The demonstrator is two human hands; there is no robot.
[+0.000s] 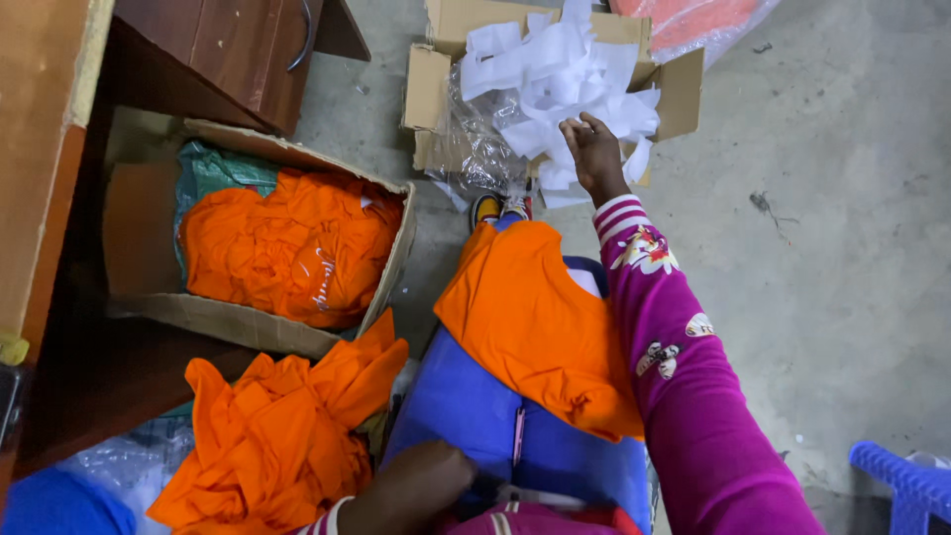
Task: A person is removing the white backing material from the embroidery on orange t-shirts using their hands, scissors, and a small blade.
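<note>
Over the cardboard box (428, 87) of white paper scraps (555, 74), the right hand (594, 151) is stretched, fingers loosely spread, nothing visibly gripped; the left hand (421, 485) is rested, curled, against the blue lap (475, 411) beside an orange shirt (535, 322).

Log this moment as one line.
right hand: on white paper in box | left hand: on lap | orange shirt: on knee

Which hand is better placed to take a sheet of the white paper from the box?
Right. The right hand already reaches onto the white paper in the cardboard box; the left hand rests back at the lap.
</note>
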